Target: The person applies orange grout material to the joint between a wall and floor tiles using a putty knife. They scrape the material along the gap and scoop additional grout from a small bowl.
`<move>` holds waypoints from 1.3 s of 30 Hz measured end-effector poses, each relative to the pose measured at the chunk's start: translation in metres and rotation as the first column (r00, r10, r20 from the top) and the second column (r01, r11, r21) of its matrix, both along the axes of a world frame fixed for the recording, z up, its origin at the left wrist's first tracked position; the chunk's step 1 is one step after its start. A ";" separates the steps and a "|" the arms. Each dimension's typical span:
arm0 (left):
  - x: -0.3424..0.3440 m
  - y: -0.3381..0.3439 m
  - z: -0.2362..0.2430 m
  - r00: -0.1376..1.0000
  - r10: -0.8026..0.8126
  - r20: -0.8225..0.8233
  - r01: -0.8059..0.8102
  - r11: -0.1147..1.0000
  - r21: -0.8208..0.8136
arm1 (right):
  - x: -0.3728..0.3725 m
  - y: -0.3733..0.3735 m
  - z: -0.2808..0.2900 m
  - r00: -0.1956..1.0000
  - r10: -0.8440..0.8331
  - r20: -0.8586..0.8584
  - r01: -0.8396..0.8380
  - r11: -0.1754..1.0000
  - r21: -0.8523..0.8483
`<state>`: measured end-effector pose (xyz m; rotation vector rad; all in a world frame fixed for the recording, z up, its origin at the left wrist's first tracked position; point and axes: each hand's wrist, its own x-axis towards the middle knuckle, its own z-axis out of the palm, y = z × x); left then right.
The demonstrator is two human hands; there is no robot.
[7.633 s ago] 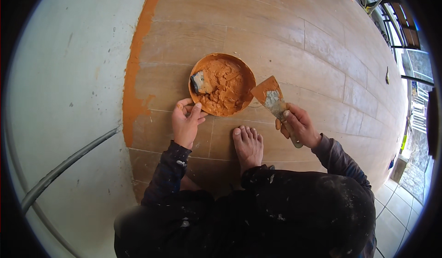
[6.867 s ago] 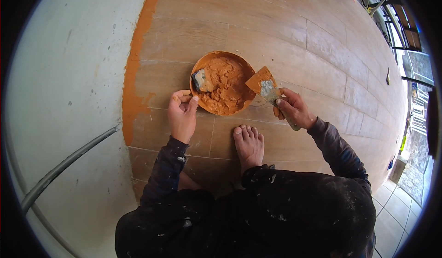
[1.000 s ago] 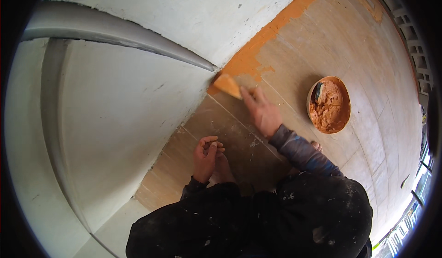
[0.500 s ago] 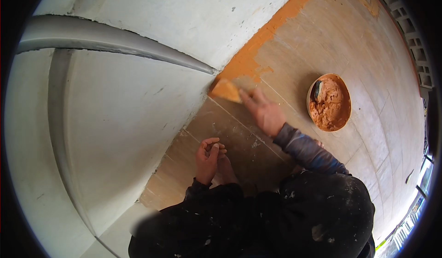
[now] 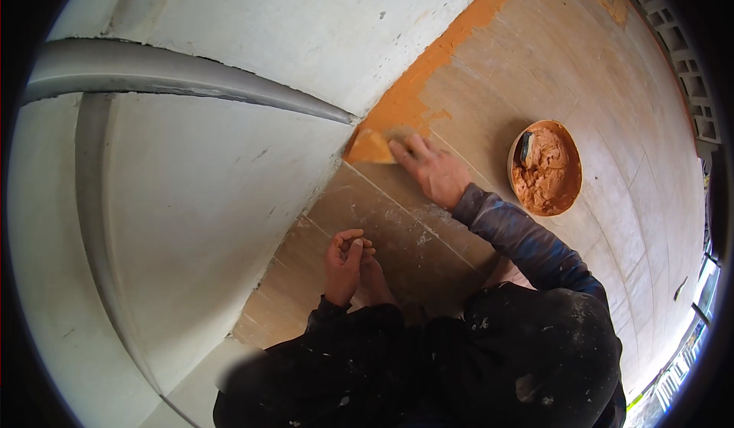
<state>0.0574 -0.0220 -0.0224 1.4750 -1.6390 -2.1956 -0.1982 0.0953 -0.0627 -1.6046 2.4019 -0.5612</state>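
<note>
Work at the foot of a wall, where the right hand (image 5: pixel 440 172) held a putty knife (image 5: pixel 370 147) with the fingers closed about its near end. The blade, coated orange and slightly blurred, lay at the floor's wall-side edge, close below the spot where a grey pipe (image 5: pixel 183 72) on the pale wall (image 5: pixel 222 168) came down to that edge. From the blade, an orange strip (image 5: pixel 428 72) followed the same edge toward the far end of the floor (image 5: pixel 619 153), its inner border ragged on the wood-look planks. The left hand (image 5: pixel 345 264) hung nearer the body, apart from the knife, its fingers loosely curled with the thumb beside them; whether anything lay within them I could not tell. Well away from the wall-side edge, beyond the right hand, a round bowl (image 5: pixel 570 189) stood on the planks. It contained orange paste (image 5: pixel 546 155), heaped and rough on top, and a dark-ended tool (image 5: pixel 527 147) rested in the paste against the side nearer the wall. The right sleeve (image 5: pixel 527 241) was dark and patterned; the black clothing (image 5: pixel 535 344) below it bore pale specks. White openwork blocks (image 5: pixel 673 38) bordered the floor's far corner, where a further orange smear (image 5: pixel 609 1) showed.
</note>
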 end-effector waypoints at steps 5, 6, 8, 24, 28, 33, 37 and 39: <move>-0.001 -0.001 0.002 1.000 -0.004 -0.013 0.004 1.000 -0.004 | 0.010 0.011 0.002 0.997 0.056 0.045 -0.055 0.998 -0.029; -0.002 -0.001 0.002 1.000 0.004 -0.011 -0.004 1.000 -0.002 | 0.004 0.014 0.007 0.999 0.007 0.050 -0.006 1.000 -0.017; -0.002 0.000 0.001 1.000 0.006 -0.008 -0.006 1.000 0.001 | -0.013 0.013 0.018 0.998 -0.069 0.013 0.069 0.998 0.013; -0.002 -0.002 0.000 1.000 0.002 0.005 -0.002 1.000 0.011 | -0.032 0.011 0.007 0.983 -0.181 -0.042 0.179 0.983 -0.034; -0.005 -0.001 -0.001 1.000 0.010 0.003 -0.010 1.000 0.015 | -0.049 0.008 -0.004 0.970 -0.222 -0.095 0.224 0.975 0.003; -0.006 -0.002 -0.004 1.000 0.004 0.011 -0.004 1.000 0.016 | -0.040 -0.002 0.002 0.980 -0.199 -0.002 0.198 0.975 0.097; -0.011 -0.001 0.001 1.000 -0.030 0.007 0.030 1.000 -0.002 | -0.032 0.000 0.003 0.993 -0.104 0.049 0.102 0.993 0.053; -0.014 -0.003 0.003 0.999 -0.041 0.005 0.041 0.999 -0.015 | -0.033 0.011 -0.001 0.993 -0.049 0.104 0.059 0.994 -0.096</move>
